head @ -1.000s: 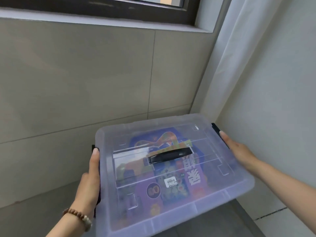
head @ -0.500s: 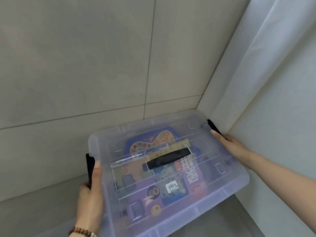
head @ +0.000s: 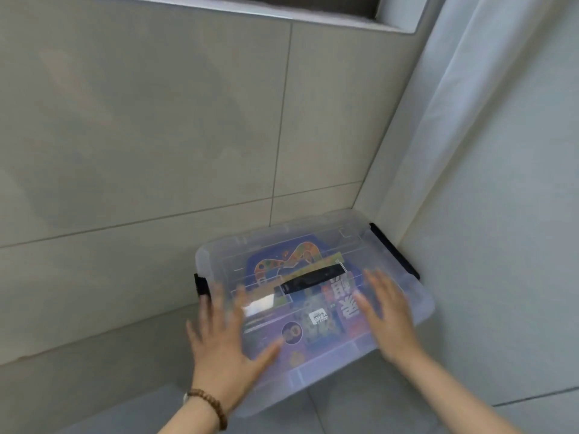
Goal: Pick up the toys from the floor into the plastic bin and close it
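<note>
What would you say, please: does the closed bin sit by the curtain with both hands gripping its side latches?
Not quite: in the head view the closed bin sits by the curtain, but the left hand and right hand are spread open over its lid, gripping no latches.

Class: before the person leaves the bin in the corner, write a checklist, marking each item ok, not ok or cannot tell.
1. Lid on the plastic bin: ok.
2. Toys inside, visible through the lid: ok.
3. Left latch and right latch snapped down: cannot tell.
4. Left hand and right hand open, gripping nothing: ok.
5. Floor free of toys: cannot tell, little floor shows.
</note>
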